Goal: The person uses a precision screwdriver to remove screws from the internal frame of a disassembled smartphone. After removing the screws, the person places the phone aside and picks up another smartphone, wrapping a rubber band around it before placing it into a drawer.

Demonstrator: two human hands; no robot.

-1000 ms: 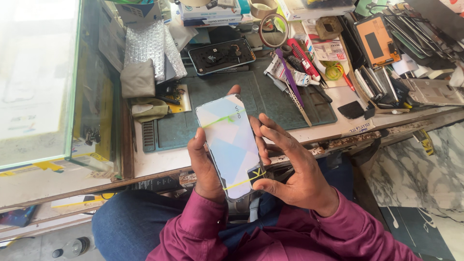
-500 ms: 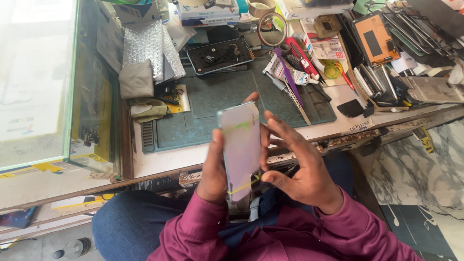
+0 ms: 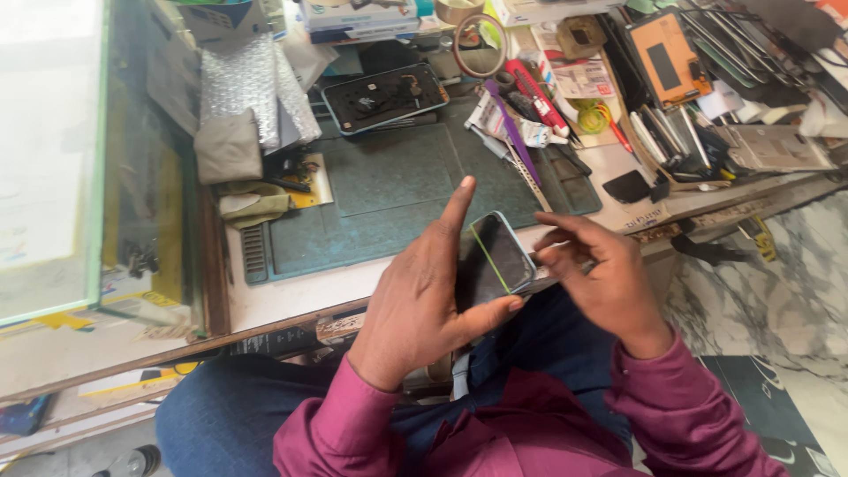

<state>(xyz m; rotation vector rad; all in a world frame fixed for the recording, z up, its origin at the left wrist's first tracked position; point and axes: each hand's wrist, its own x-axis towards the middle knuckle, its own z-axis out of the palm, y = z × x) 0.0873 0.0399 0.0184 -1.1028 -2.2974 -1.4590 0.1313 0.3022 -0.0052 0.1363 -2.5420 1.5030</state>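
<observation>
**Phone turned dark side up**

The left hand [image 3: 420, 305] now grips the phone [image 3: 495, 258] tilted over the lap, dark face showing where a pale one showed before. The right hand [image 3: 601, 274] has let go, fingers loosely curled just right of it.

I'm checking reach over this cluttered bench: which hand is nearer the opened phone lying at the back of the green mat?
Left. The left hand, holding a phone, points its forefinger toward the opened phone; the right hand sits farther right, off the green mat.
</observation>
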